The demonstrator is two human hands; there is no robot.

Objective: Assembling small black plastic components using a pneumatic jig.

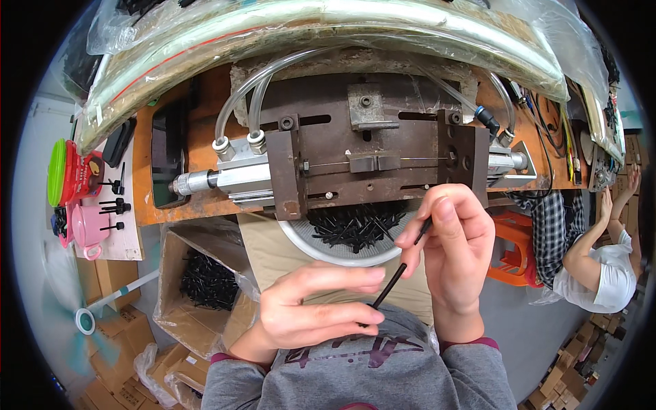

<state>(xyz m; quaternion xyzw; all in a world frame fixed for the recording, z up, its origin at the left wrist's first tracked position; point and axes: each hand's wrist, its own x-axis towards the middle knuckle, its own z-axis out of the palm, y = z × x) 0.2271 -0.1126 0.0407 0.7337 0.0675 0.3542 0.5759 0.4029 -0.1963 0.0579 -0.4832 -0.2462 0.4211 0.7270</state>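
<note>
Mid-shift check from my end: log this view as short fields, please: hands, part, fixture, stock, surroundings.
Left hand: fingertips at the near end of a black rod; grip unclear
Right hand: thumb and finger pinching the far part
Rod: slanted, clear of the fixture
Fixture: brown metal, small block at centre, clear hoses at upper left
Stock: black pieces in white bowl and carton
Left side: pink cup
Right side: orange stool, co-worker in white top
</note>
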